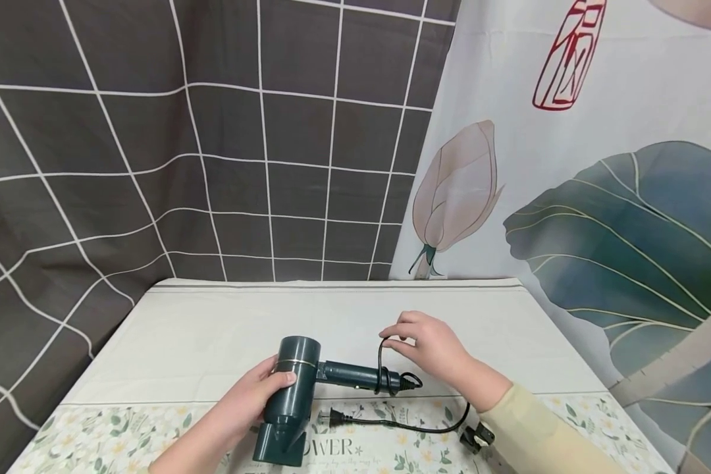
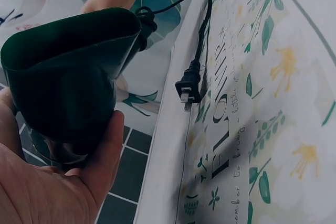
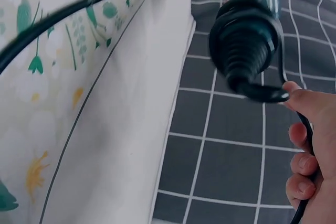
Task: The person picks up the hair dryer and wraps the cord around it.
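Head view: the left grip curls round the barrel of the hair dryer above the bench; the handle stretches rightward, wound with cord at its tip, nearer the right grip. Left wrist view: thumb and palm cup the barrel. Right wrist view: lightly closed fingers hold the cord, just beside the tip.
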{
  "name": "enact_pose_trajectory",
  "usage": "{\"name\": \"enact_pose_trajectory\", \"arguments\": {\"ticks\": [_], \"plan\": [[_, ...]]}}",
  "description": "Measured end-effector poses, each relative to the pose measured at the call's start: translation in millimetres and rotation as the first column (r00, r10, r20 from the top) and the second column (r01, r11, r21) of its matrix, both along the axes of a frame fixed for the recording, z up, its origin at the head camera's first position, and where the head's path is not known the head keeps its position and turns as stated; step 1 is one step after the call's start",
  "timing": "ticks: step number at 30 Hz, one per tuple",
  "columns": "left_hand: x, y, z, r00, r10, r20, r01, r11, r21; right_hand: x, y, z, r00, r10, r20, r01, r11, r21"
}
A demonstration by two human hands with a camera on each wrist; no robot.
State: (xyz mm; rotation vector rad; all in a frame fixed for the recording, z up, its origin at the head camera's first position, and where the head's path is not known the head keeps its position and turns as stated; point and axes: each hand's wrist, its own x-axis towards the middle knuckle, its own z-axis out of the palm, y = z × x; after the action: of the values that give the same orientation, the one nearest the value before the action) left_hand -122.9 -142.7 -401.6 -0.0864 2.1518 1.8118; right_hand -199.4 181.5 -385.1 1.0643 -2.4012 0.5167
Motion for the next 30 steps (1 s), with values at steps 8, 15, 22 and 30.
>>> {"name": "enact_pose_trajectory", "arguments": {"ticks": [8,15,22,30], "plan": [[0.6,0.4,-2.8,1.000,0.029,-0.001,-0.029,1.000,-0.011,-12.5,3.3,-5.3,0.992,-0.090,0.084,0.093,0.995,-0.031],[1.4,-1.8,-0.8,1.000,-0.005,-0.010,0.005,1.000,-0.001,-22.5,5.7,-10.4,0.979,-0.140,0.146,0.148,0.988,-0.048],[2.1,-3.9,1.3,0.999,-0.035,-0.009,0.035,0.999,0.026,-33.8,9.6,-16.2,0.956,-0.208,0.209,0.220,0.975,-0.035],[2.7,-3.8,1.4,1.000,-0.026,-0.013,0.026,0.999,0.038,-42.1,11.5,-20.3,0.931,-0.250,0.264,0.267,0.963,-0.030]]}}
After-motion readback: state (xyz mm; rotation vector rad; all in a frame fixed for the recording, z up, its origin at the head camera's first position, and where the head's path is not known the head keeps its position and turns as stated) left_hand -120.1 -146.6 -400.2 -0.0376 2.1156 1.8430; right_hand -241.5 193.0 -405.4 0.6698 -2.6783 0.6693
